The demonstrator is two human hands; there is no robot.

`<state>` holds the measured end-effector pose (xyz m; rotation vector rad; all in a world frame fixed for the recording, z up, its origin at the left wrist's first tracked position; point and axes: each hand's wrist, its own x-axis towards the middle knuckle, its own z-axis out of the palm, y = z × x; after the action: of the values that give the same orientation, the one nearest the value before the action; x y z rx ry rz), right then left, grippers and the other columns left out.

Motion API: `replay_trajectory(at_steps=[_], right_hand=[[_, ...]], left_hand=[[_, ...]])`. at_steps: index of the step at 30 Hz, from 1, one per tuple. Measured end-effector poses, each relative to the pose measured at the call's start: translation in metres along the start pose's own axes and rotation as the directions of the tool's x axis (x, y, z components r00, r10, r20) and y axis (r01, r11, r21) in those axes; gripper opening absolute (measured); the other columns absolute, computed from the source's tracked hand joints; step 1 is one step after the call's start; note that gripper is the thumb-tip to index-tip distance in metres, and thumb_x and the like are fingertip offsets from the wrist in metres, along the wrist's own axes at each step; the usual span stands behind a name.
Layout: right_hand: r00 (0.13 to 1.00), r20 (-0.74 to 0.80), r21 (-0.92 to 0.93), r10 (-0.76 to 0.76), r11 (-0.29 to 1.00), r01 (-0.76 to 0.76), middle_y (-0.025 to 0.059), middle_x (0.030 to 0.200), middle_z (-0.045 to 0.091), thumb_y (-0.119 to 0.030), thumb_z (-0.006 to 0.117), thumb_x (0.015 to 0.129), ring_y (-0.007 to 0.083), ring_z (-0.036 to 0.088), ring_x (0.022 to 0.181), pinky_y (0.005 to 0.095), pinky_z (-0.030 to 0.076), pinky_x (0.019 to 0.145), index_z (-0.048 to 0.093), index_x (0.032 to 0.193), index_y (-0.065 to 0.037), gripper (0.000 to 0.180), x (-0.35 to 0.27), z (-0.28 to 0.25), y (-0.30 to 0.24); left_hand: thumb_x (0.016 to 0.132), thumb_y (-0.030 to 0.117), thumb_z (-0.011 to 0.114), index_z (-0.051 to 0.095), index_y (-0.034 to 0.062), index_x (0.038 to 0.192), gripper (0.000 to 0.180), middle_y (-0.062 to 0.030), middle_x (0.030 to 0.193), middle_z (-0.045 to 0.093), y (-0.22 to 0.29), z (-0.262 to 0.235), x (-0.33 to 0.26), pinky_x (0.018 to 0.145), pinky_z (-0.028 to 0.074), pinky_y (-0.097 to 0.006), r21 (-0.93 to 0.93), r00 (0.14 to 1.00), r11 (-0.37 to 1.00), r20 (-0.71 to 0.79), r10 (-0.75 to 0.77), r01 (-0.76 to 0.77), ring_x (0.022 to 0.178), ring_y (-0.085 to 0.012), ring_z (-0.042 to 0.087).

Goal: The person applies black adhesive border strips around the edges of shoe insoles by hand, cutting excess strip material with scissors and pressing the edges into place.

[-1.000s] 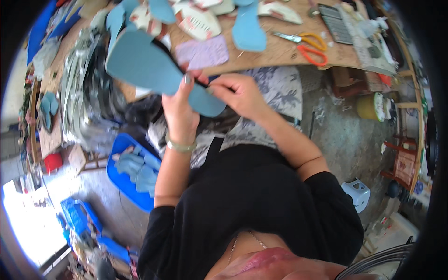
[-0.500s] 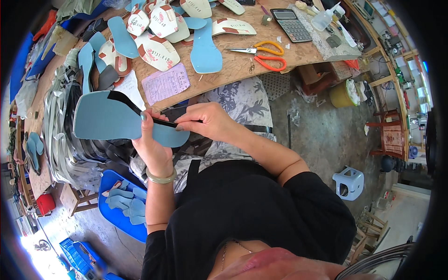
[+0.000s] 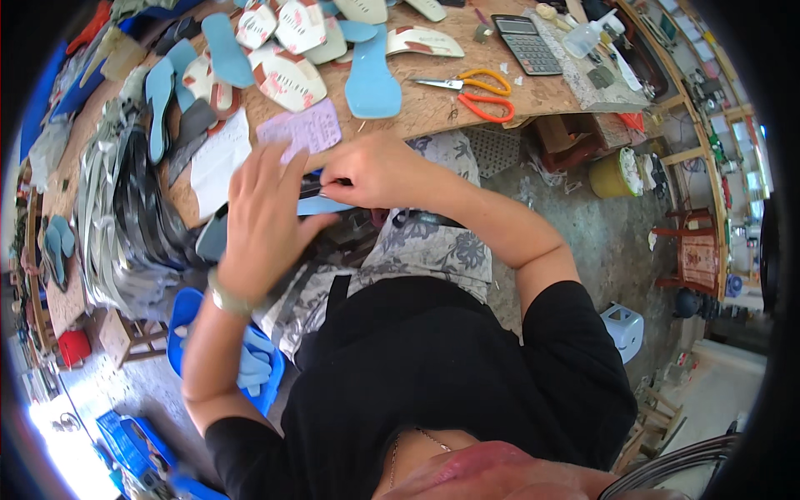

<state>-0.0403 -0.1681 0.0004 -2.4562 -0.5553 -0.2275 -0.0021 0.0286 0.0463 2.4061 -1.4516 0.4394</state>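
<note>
My left hand [image 3: 265, 221], smeared by motion, lies over a blue sandal insole [image 3: 321, 206] with its fingers stretched out and the thumb apart. The hand hides most of the insole; one blue end shows left of the wrist and a narrow part shows right of the thumb. Curled into a pinch, my right hand [image 3: 377, 171] is at the insole's right part, on a thin black strip [image 3: 309, 188] along its far edge. The fingertips partly cover that strip. Both hands are above my lap, at the table's near edge.
White and blue insoles [image 3: 289, 77] are heaped on the wooden table [image 3: 433, 112]. A purple slip [image 3: 312, 129], white paper [image 3: 218, 167], orange-handled scissors [image 3: 475, 92] and a calculator [image 3: 527, 43] lie there too. Strips [image 3: 137, 217] hang at left; a blue tub [image 3: 179, 333] holds insoles.
My left hand has swung up and over the insole, from holding it underneath to fingers stretched across it. The insole has dropped lower and is largely covered. My right hand has risen slightly, still pinched.
</note>
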Motion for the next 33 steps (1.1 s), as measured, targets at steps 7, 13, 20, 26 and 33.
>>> replay_trajectory(at_steps=[7,13,20,26,33], right_hand=[[0.946,0.165,0.604,0.279,0.73,-0.32,-0.0003,0.074,0.066,-0.017,0.066,0.085,0.0091,0.056,0.058,0.0236,0.043,0.053,0.072,0.094,-0.006,0.016,0.026,-0.035,0.002],[0.968,-0.024,0.899,0.252,0.428,-0.089,-0.0037,0.079,0.063,-0.014,0.064,0.089,-0.0015,0.046,0.057,0.0122,0.032,0.048,0.067,0.107,-0.004,0.02,0.013,-0.041,0.019],[0.92,-0.198,0.879,0.339,0.477,0.014,-0.0011,0.08,0.065,-0.014,0.069,0.085,0.001,0.049,0.054,0.0134,0.029,0.044,0.06,0.11,-0.009,0.027,0.015,-0.048,0.022],[0.856,-0.246,0.954,0.456,0.268,0.131,-0.0011,0.075,0.061,-0.011,0.066,0.086,0.0033,0.05,0.057,0.0163,0.03,0.046,0.06,0.103,-0.007,0.019,0.024,-0.025,0.003],[0.804,-0.277,0.96,0.526,0.116,0.255,0.001,0.07,0.057,-0.003,0.061,0.086,0.0068,0.05,0.057,0.0193,0.037,0.048,0.058,0.104,-0.004,0.019,0.03,-0.013,-0.006]], left_hand=[[0.088,0.022,0.062,0.061,-0.0014,0.109,0.031,-0.0101,0.083,0.07,-0.039,0.018,0.023,0.073,0.051,-0.028,-0.572,0.731,0.609,0.682,-0.018,0.549,0.074,-0.0164,0.067],[0.089,0.02,0.06,0.06,-0.0036,0.107,0.03,-0.009,0.083,0.068,-0.034,0.013,0.024,0.07,0.052,-0.027,-0.609,0.711,0.49,0.703,-0.032,0.624,0.073,-0.0134,0.065],[0.093,0.022,0.058,0.053,-0.0023,0.115,0.033,-0.0084,0.079,0.065,-0.017,0.005,0.012,0.068,0.053,-0.029,-0.813,0.831,0.172,0.543,-0.123,0.557,0.07,-0.0145,0.063],[0.094,0.025,0.057,0.053,-0.0018,0.114,0.034,-0.0099,0.083,0.065,-0.014,0.023,0.017,0.067,0.052,-0.029,-0.901,0.87,-0.054,0.43,-0.24,0.431,0.069,-0.0156,0.062],[0.092,0.019,0.055,0.055,-0.0038,0.112,0.03,-0.0113,0.085,0.065,-0.001,0.039,0.029,0.068,0.055,-0.032,-0.93,0.861,-0.219,0.359,-0.359,0.296,0.072,-0.0188,0.064]])
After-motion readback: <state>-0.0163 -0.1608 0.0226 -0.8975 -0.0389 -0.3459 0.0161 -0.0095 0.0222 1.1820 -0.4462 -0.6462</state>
